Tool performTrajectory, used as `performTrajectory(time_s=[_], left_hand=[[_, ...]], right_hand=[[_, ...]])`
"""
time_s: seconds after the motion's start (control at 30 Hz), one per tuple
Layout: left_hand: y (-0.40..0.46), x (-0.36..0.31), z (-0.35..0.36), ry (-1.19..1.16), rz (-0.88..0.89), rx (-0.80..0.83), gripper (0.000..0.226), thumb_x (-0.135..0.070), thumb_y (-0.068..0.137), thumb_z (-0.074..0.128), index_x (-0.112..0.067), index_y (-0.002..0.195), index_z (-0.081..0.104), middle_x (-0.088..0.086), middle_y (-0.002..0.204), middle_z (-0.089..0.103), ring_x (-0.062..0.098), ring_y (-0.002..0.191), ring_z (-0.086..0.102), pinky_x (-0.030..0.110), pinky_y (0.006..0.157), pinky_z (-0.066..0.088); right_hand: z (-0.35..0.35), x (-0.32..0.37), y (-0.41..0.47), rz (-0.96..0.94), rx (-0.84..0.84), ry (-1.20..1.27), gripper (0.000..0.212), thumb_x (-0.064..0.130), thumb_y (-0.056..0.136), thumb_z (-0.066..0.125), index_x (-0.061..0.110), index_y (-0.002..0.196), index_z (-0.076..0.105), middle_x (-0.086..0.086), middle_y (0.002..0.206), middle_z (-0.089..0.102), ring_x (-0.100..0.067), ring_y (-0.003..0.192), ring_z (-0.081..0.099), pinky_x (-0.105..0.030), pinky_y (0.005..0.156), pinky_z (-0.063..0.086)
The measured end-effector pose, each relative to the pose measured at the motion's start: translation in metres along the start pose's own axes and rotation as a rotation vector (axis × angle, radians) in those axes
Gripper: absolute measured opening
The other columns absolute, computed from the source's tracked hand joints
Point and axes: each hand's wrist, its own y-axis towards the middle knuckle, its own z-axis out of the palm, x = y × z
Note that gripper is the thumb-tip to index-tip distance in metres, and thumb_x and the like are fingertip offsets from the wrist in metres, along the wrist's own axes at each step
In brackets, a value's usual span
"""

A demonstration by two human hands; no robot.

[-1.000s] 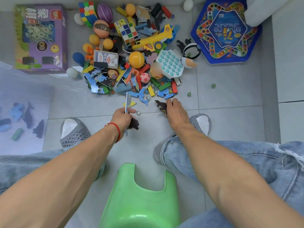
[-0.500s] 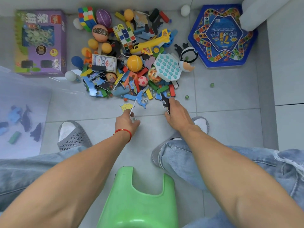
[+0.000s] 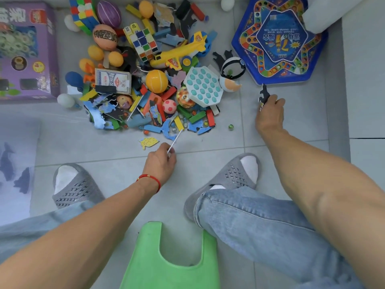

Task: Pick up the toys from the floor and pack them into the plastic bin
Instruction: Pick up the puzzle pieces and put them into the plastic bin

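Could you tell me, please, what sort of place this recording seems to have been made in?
Most likely a room in a home, perhaps a play corner: a heap of toys lies on a grey tiled floor, beside a blue board game, and the person wears house slippers.

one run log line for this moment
left hand grips thin flat piece | right hand grips black animal-shaped flat piece | toy pile on floor
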Motion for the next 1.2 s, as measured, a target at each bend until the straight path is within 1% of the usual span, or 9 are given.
performTrajectory(time_s=[0.1,0.2,0.37,0.5,0.6,0.7,0.8,1.03,1.2], left_hand=[[0.003,-0.013,-0.004,-0.175,-0.078,0.026,0.015,-0.025,0.098,0.048,-0.017,0.094,0.06,-0.001,0.08,0.071,0.011,0.066,0.059,0.023,0.055,0.041],[0.01,-0.019,-0.005,-0.477,-0.221,0.054,0.017,-0.029,0.097,0.051,-0.016,0.09,0.06,0.001,0.079,0.074,0.014,0.054,0.051,0.028,0.059,0.045],[0.002,-0.027,-0.02,-0.828,-0.41,0.085,0.013,-0.013,0.097,0.053,-0.002,0.096,0.059,0.016,0.081,0.069,0.015,0.046,0.037,0.025,0.046,0.036],[-0.012,-0.02,-0.06,-0.978,-0.482,0.117,0.013,-0.009,0.097,0.045,-0.003,0.093,0.056,0.014,0.073,0.06,0.015,0.047,0.033,0.023,0.041,0.032],[-0.02,-0.009,-0.114,-0.964,-0.481,0.254,0.016,-0.009,0.097,0.043,-0.006,0.091,0.057,0.011,0.068,0.056,0.015,0.049,0.035,0.023,0.044,0.032],[-0.03,0.008,-0.185,-0.712,-0.411,0.327,0.013,-0.011,0.098,0.047,-0.006,0.095,0.059,0.011,0.074,0.057,0.015,0.051,0.039,0.023,0.045,0.036],[-0.049,0.031,-0.276,-0.424,-0.327,0.284,0.01,-0.01,0.096,0.055,-0.004,0.1,0.062,0.011,0.078,0.059,0.016,0.054,0.045,0.025,0.05,0.042],[-0.127,0.143,-0.436,-0.167,-0.428,-0.056,0.016,-0.005,0.09,0.064,0.005,0.102,0.058,0.022,0.079,0.057,0.027,0.054,0.053,0.033,0.05,0.048],[-0.164,0.225,-0.425,-0.678,-0.623,-0.25,0.018,-0.001,0.092,0.054,-0.002,0.11,0.05,0.019,0.078,0.056,0.028,0.056,0.058,0.035,0.048,0.053]], right_hand=[[0.003,0.0,-0.003,0.009,-0.008,-0.015,0.032,0.002,0.098,0.051,-0.007,0.127,0.044,-0.027,0.132,0.044,-0.045,0.109,0.056,-0.046,0.093,0.045],[0.001,0.01,-0.033,-0.077,0.04,0.045,0.029,0.003,0.096,0.054,-0.005,0.123,0.048,-0.025,0.129,0.047,-0.043,0.109,0.054,-0.045,0.09,0.042],[0.022,0.044,-0.096,-0.275,0.073,0.081,0.021,0.0,0.094,0.056,0.0,0.115,0.052,-0.019,0.117,0.047,-0.038,0.089,0.056,-0.039,0.075,0.042],[0.026,0.051,-0.107,-0.178,0.124,0.036,0.029,-0.009,0.089,0.055,-0.003,0.117,0.053,-0.021,0.121,0.047,-0.041,0.097,0.056,-0.042,0.081,0.043],[0.015,0.065,-0.122,-0.013,0.137,0.216,0.022,0.003,0.093,0.057,-0.002,0.115,0.057,-0.023,0.113,0.058,-0.039,0.098,0.061,-0.04,0.081,0.047],[-0.005,0.111,-0.157,0.202,0.379,0.858,0.012,0.007,0.094,0.06,0.006,0.106,0.062,-0.017,0.093,0.067,-0.025,0.07,0.067,-0.033,0.066,0.056],[-0.03,0.193,-0.205,0.122,0.736,1.285,0.013,0.001,0.095,0.06,0.005,0.107,0.06,-0.016,0.085,0.064,-0.023,0.067,0.069,-0.034,0.067,0.063],[-0.076,0.419,-0.342,-0.286,1.284,1.253,0.022,-0.013,0.087,0.056,0.006,0.097,0.062,-0.012,0.084,0.062,-0.023,0.072,0.067,-0.032,0.066,0.059],[-0.075,0.511,-0.411,-0.244,1.383,0.97,0.01,0.003,0.087,0.068,0.007,0.093,0.061,-0.01,0.082,0.054,-0.021,0.07,0.055,-0.041,0.088,0.059]])
